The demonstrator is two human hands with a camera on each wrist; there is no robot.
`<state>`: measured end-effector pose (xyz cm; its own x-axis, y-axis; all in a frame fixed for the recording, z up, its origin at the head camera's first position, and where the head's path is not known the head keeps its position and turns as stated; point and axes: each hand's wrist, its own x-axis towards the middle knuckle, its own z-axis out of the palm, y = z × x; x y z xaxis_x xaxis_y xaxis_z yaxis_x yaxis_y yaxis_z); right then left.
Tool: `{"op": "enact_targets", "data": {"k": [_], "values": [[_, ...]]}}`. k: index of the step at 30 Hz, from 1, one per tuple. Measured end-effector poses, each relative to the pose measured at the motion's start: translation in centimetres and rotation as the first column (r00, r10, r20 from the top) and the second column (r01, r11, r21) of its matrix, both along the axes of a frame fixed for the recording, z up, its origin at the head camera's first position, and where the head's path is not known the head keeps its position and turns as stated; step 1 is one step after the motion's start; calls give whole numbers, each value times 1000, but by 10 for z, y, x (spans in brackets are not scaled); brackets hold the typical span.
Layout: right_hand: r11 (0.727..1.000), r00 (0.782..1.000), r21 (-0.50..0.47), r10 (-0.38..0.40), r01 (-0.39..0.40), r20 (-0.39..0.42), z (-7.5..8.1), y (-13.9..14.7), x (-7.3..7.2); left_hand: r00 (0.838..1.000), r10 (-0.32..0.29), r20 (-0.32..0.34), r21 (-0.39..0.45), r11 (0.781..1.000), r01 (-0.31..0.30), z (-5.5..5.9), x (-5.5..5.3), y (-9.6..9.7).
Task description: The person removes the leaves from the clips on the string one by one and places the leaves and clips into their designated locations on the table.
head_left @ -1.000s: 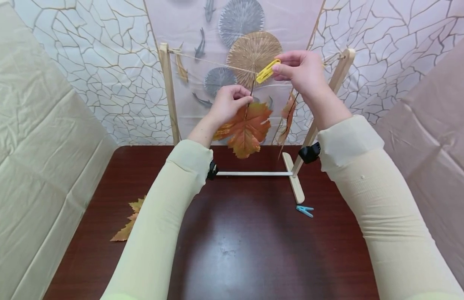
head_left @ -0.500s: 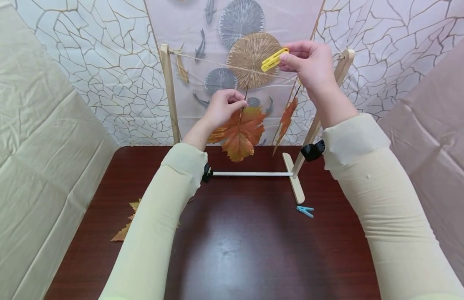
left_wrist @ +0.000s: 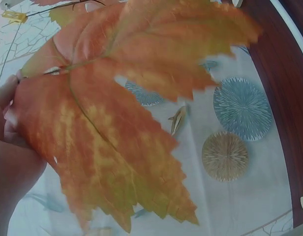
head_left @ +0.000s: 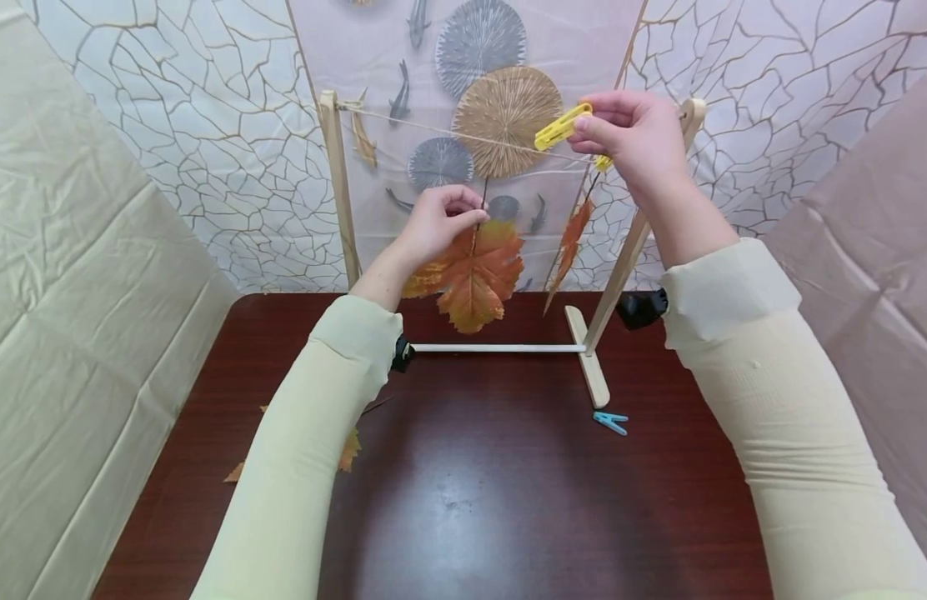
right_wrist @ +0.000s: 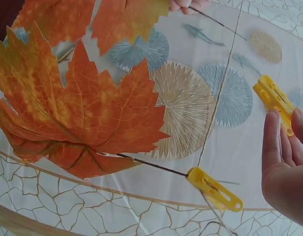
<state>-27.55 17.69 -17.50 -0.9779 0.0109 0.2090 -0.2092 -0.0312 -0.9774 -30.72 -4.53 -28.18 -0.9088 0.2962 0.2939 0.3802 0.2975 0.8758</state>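
Observation:
In the head view my left hand pinches the thin dark stem of an orange-yellow artificial maple leaf, which hangs below the fingers. The leaf's blade fills much of the left wrist view. My right hand holds a yellow clothespin between thumb and fingers, just above the string and apart from it. A second yellow clothespin clips another orange leaf by its stem to the string, below my right hand. The top of the stem in my left hand is below the string.
A wooden frame with a left post, a right post and a white bottom rod carries the string. On the dark table lie a blue clothespin and a leaf partly covered by my left forearm.
Both hands have moved apart: the left, with its leaf, leftward and down; the right, with its clothespin, rightward away from the string. The string has sprung back and the clipped leaf has turned.

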Motion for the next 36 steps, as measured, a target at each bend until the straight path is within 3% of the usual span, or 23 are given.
{"op": "enact_targets", "data": {"k": [8,19,25,32,36], "values": [[997,998,-58,53,-50,41,-10,8,6,997,-80,-17,57,995,81,-7,3,-5],[978,994,180,106,-106,8,-28,37,20,996,-80,33,119,990,76,-16,5,-12],[963,994,247,103,-109,35,-32,54,29,996,-56,63,63,997,52,-24,0,-17],[942,994,320,74,-98,84,-43,68,31,998,5,69,-79,997,1,-28,1,-21],[931,992,350,77,-107,100,-54,76,30,995,5,101,-74,997,3,-33,1,-22]]}}
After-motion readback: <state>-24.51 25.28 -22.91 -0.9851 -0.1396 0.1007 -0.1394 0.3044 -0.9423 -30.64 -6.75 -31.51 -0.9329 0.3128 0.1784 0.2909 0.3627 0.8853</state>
